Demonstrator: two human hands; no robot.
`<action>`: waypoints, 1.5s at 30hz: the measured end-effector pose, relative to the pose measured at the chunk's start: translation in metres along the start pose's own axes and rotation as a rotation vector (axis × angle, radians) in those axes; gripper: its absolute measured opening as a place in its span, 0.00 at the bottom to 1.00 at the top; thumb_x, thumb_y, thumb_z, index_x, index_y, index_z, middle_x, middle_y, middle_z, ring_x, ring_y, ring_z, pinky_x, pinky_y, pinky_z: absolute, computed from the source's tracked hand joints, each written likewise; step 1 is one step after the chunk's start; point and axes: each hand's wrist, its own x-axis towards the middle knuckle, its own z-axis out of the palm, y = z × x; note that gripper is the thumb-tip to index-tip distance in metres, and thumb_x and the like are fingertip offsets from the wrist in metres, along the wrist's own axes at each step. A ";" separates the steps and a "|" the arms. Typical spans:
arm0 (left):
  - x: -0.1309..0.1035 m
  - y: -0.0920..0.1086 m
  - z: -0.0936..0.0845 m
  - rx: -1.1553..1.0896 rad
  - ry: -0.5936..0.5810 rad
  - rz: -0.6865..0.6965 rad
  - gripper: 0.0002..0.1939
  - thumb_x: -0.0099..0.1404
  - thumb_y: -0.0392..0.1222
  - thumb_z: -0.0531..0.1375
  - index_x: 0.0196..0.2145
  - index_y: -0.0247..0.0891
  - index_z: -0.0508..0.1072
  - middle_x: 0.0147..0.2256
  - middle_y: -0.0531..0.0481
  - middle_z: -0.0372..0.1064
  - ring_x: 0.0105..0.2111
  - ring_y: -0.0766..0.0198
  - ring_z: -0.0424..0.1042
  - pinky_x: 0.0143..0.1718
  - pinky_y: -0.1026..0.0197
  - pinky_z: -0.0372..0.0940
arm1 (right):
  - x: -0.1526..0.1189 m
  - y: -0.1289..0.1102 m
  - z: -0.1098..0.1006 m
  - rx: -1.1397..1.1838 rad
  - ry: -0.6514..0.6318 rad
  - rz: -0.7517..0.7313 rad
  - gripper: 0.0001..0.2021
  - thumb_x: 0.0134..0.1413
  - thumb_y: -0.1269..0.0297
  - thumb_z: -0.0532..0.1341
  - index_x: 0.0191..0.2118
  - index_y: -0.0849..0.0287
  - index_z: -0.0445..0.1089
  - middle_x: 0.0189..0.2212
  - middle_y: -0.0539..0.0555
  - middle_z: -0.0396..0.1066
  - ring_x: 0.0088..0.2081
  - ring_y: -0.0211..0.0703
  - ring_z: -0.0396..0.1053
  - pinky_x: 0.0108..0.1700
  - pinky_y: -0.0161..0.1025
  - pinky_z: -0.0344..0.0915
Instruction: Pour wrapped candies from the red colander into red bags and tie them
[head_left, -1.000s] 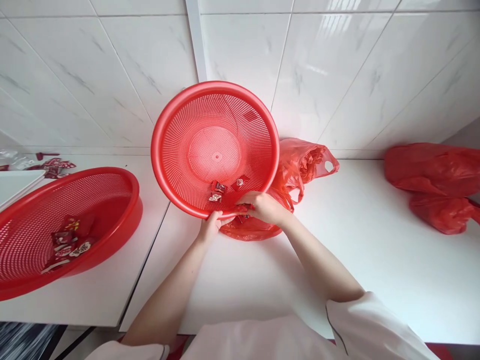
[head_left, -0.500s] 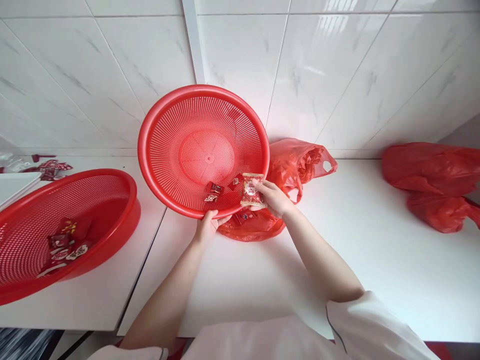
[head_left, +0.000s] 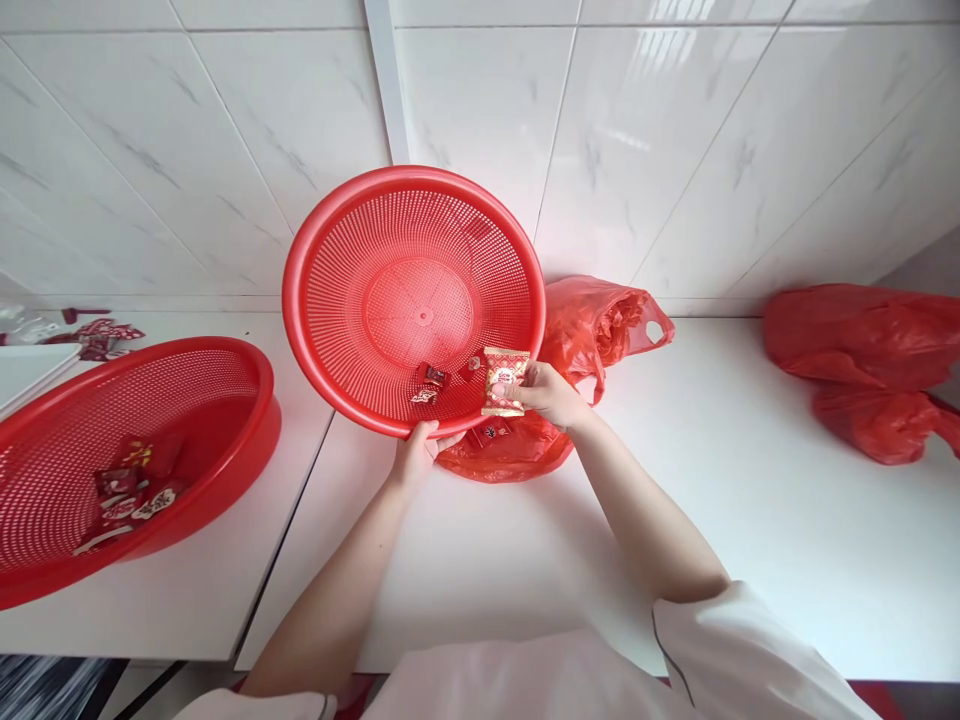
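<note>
My left hand (head_left: 418,452) grips the lower rim of a round red plastic basket (head_left: 330,392), which is tilted so its inside faces me. Between the thumb and fingers of my right hand (head_left: 551,395) is a red and gold wrapped packet (head_left: 504,372), at the basket's lower right rim. A few small red packets (head_left: 433,375) lie low inside the basket. Below the rim, an open red plastic bag (head_left: 499,465) rests on the white table, with a dark red packet (head_left: 491,432) showing at its mouth.
A second red basket (head_left: 255,440) with several packets (head_left: 139,490) stands on the left table. Behind my right hand sits a red plastic bag (head_left: 574,320); more red bags (head_left: 847,335) lie far right. A white tray (head_left: 34,372) is at the left edge. A tiled wall (head_left: 637,150) rises behind.
The tilted basket has shifted slightly to the right. My right thumb has moved lower on the packet, uncovering more of its printed front.
</note>
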 end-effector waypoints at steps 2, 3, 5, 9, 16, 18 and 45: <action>0.000 0.001 0.001 0.007 0.002 -0.003 0.14 0.55 0.35 0.60 0.41 0.36 0.71 0.43 0.46 0.74 0.49 0.51 0.71 0.49 0.42 0.68 | -0.003 -0.005 -0.005 -0.096 -0.065 0.008 0.25 0.41 0.58 0.71 0.48 0.59 0.71 0.39 0.54 0.76 0.40 0.47 0.73 0.46 0.46 0.70; 0.000 0.001 0.001 0.010 0.006 -0.006 0.14 0.54 0.35 0.60 0.41 0.36 0.71 0.43 0.45 0.74 0.49 0.50 0.71 0.49 0.42 0.67 | -0.004 -0.007 -0.009 -0.146 -0.084 0.018 0.26 0.41 0.59 0.71 0.49 0.58 0.71 0.40 0.53 0.75 0.40 0.46 0.73 0.46 0.45 0.70; 0.001 0.002 0.001 0.014 0.022 -0.003 0.14 0.53 0.35 0.61 0.40 0.36 0.71 0.43 0.45 0.73 0.49 0.50 0.70 0.49 0.41 0.67 | -0.007 -0.010 -0.019 -0.259 -0.103 0.059 0.26 0.40 0.61 0.71 0.49 0.56 0.70 0.40 0.53 0.75 0.40 0.45 0.73 0.43 0.43 0.71; 0.003 0.003 -0.001 0.013 0.039 0.034 0.17 0.54 0.34 0.61 0.43 0.39 0.70 0.46 0.47 0.72 0.50 0.51 0.70 0.49 0.41 0.67 | -0.012 -0.006 -0.039 -0.623 -0.224 0.188 0.23 0.41 0.64 0.68 0.47 0.52 0.72 0.34 0.50 0.74 0.33 0.42 0.71 0.30 0.36 0.69; 0.002 0.002 0.000 0.016 0.047 0.036 0.18 0.54 0.34 0.61 0.44 0.40 0.70 0.45 0.49 0.72 0.49 0.52 0.69 0.49 0.41 0.68 | -0.005 0.011 -0.045 -1.157 -0.034 0.114 0.13 0.43 0.77 0.59 0.36 0.56 0.72 0.31 0.52 0.75 0.32 0.43 0.70 0.32 0.35 0.64; 0.002 0.001 0.000 0.023 0.027 0.026 0.17 0.54 0.34 0.60 0.43 0.39 0.70 0.45 0.48 0.72 0.49 0.52 0.69 0.49 0.41 0.68 | -0.003 0.013 -0.043 -1.189 -0.108 0.109 0.14 0.42 0.80 0.56 0.33 0.56 0.72 0.32 0.53 0.75 0.32 0.43 0.70 0.32 0.35 0.63; -0.007 -0.009 0.007 0.026 -0.079 -0.051 0.22 0.56 0.35 0.60 0.51 0.39 0.70 0.47 0.47 0.72 0.47 0.52 0.71 0.43 0.50 0.71 | -0.005 0.019 0.026 -1.060 -0.270 -0.459 0.19 0.58 0.57 0.59 0.53 0.57 0.65 0.51 0.60 0.67 0.51 0.49 0.67 0.53 0.48 0.66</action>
